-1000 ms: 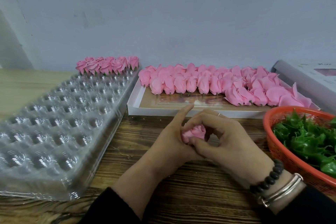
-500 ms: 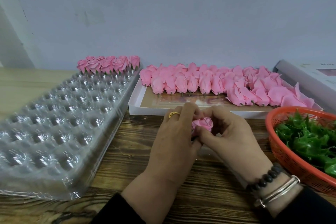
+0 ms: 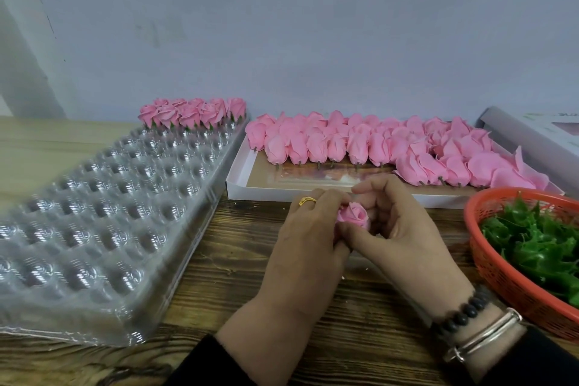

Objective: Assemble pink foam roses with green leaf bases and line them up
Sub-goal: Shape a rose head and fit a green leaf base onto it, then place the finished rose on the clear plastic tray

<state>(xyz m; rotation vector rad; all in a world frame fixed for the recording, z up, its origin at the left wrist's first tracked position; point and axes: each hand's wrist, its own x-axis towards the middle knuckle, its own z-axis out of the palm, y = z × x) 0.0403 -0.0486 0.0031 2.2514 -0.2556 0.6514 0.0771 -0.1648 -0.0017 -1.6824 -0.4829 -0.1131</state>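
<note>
A pink foam rose (image 3: 354, 215) is pinched between both hands over the wooden table. My left hand (image 3: 308, 238) wraps its left side and underside, and my right hand (image 3: 404, 229) holds it from the right with the thumb beneath. Its base is hidden by my fingers. Finished roses with green bases (image 3: 192, 113) stand in a line at the far end of a clear plastic cell tray (image 3: 94, 213). Several loose pink rose heads (image 3: 360, 142) lie in a white box (image 3: 238, 178). Green leaf bases (image 3: 539, 241) fill an orange basket (image 3: 501, 273) at the right.
A grey box lid (image 3: 532, 135) lies at the far right behind the basket. A pale wall (image 3: 282, 25) closes off the back of the table. Bare wooden tabletop (image 3: 238, 276) shows between the cell tray and my hands.
Both hands have lifted the rose slightly and turned it, so its bloom now faces up and toward me. My left hand rolled over, showing its ring.
</note>
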